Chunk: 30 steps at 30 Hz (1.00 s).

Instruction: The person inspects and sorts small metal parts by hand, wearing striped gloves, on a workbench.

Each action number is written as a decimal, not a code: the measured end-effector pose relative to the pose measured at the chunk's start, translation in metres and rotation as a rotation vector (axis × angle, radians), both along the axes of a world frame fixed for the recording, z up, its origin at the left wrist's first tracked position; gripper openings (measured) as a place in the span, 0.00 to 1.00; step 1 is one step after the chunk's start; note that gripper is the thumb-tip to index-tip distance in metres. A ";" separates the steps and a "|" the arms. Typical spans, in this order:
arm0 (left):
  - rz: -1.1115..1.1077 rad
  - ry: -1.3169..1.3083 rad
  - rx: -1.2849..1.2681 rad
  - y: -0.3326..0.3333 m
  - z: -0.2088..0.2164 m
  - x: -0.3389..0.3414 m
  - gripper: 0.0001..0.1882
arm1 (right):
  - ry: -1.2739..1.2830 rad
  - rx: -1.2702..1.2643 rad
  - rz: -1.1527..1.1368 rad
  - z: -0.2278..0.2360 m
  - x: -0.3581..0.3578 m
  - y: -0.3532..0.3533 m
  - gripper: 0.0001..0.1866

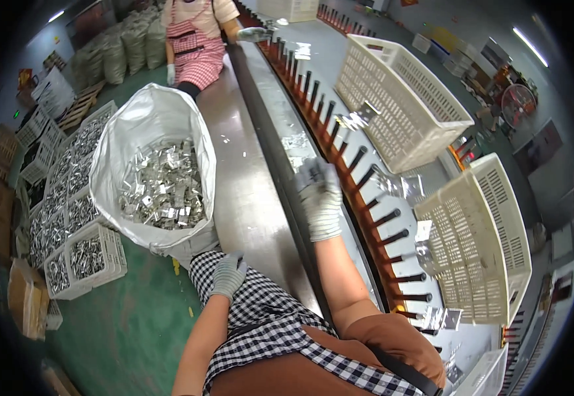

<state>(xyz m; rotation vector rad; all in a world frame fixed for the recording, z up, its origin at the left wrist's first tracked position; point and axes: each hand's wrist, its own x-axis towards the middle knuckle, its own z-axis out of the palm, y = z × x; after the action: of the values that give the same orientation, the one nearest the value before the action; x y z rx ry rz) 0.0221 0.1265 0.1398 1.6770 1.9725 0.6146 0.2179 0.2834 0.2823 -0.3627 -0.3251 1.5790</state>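
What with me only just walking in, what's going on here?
The person's gloved right hand reaches in beside a row of dark pegs; whether it holds anything is unclear. The left hand is at the checked apron. An open white sack of small metal pieces stands to the left. Further along, a co-worker has one hand near the pegs.

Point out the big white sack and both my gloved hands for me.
White sack [153, 119]: head view, on its far inner wall.
Right hand [319, 191]: head view, on its gloved middle.
Left hand [227, 277]: head view, on its gloved middle.
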 end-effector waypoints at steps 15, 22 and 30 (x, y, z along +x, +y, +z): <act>-0.009 0.017 -0.015 0.001 0.005 0.003 0.15 | 0.167 -0.082 -0.270 0.058 0.056 0.037 0.18; -0.003 0.020 -0.032 -0.004 -0.004 0.002 0.16 | -0.308 -0.089 -0.267 0.069 0.023 0.061 0.17; -0.030 0.044 0.005 0.004 -0.005 0.003 0.15 | -0.480 0.650 -0.067 0.172 -0.083 0.051 0.13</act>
<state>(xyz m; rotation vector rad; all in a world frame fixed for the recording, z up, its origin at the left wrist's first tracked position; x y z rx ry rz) 0.0247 0.1303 0.1349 1.7340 1.9741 0.5773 0.1353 0.3341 0.4539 -0.2323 -1.1480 1.2208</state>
